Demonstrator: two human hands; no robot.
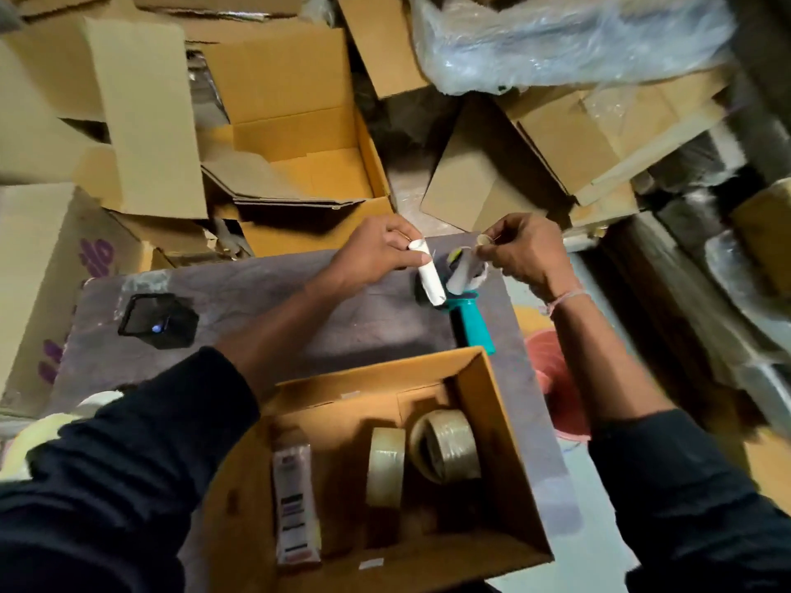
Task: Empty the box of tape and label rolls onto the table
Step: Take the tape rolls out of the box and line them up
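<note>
An open cardboard box (pixel 505 425) sits on the grey table (pixel 342 318) right in front of me. Inside stand two rolls of clear tape (pixel 385 466) (pixel 447 449) and a small printed carton (pixel 295 502). My left hand (pixel 376 250) grips a white label roll (pixel 428 273) over the table's far edge. My right hand (pixel 524 250) pinches a second, greyish roll (pixel 464 269) beside it. Both rolls hover just above a teal-handled tape dispenser (pixel 473 323) lying on the table.
A black device with a blue light (pixel 158 321) lies at the table's left. More tape rolls (pixel 38 430) sit at the near left edge. Open and flattened cardboard boxes (pixel 299 156) crowd the floor beyond. Plastic wrap (pixel 569 40) is heaped at upper right, and something red (pixel 556 391) lies right of the table.
</note>
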